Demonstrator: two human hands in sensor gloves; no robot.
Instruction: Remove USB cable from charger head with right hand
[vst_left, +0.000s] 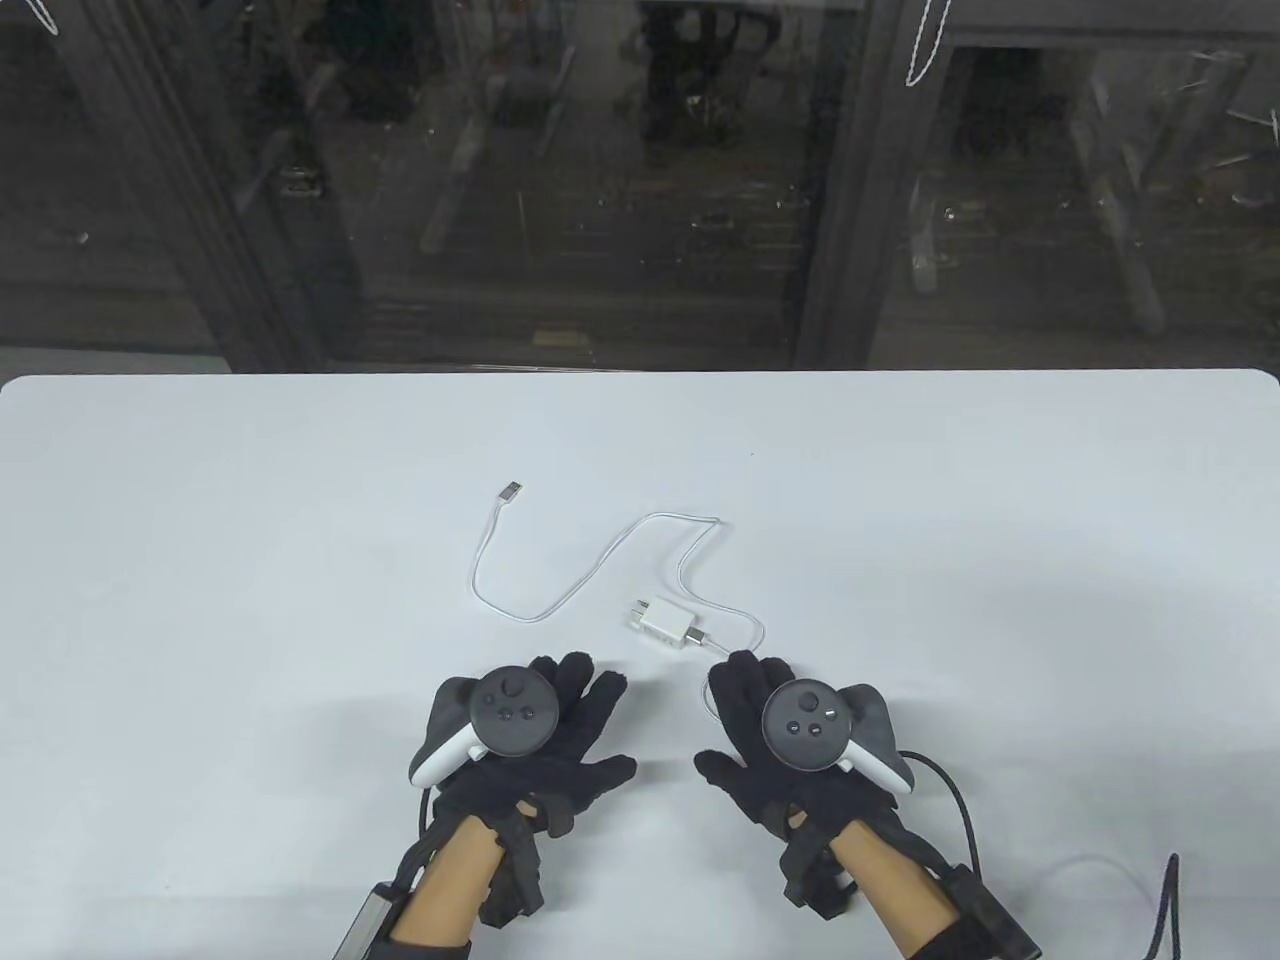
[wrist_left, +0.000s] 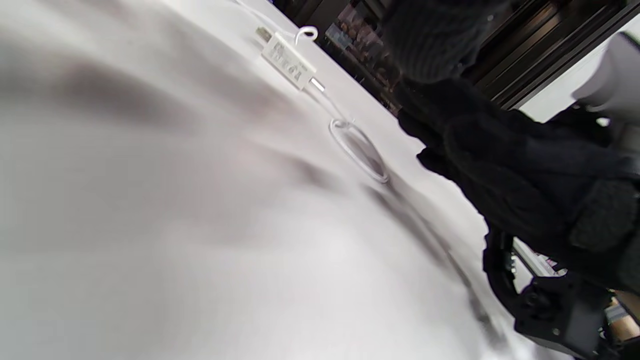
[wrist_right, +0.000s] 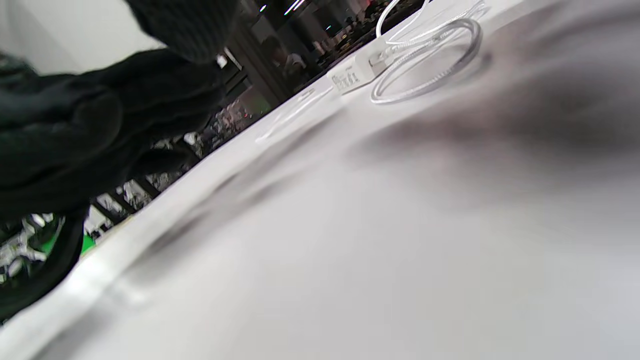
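Note:
A white charger head (vst_left: 661, 621) lies on the white table (vst_left: 200, 520) with a white USB cable (vst_left: 600, 560) plugged into its right end; the cable's free plug (vst_left: 510, 491) lies farther back left. My right hand (vst_left: 770, 720) rests flat, fingers spread, just right of and nearer than the charger, holding nothing. My left hand (vst_left: 540, 715) rests flat left of the charger, empty. The charger shows in the left wrist view (wrist_left: 288, 62) and the right wrist view (wrist_right: 350, 75), with a cable loop (wrist_right: 425, 60) beside it.
The table's far edge (vst_left: 640, 374) borders dark glass panels. Black glove cables (vst_left: 960, 810) trail off my right wrist near the front edge.

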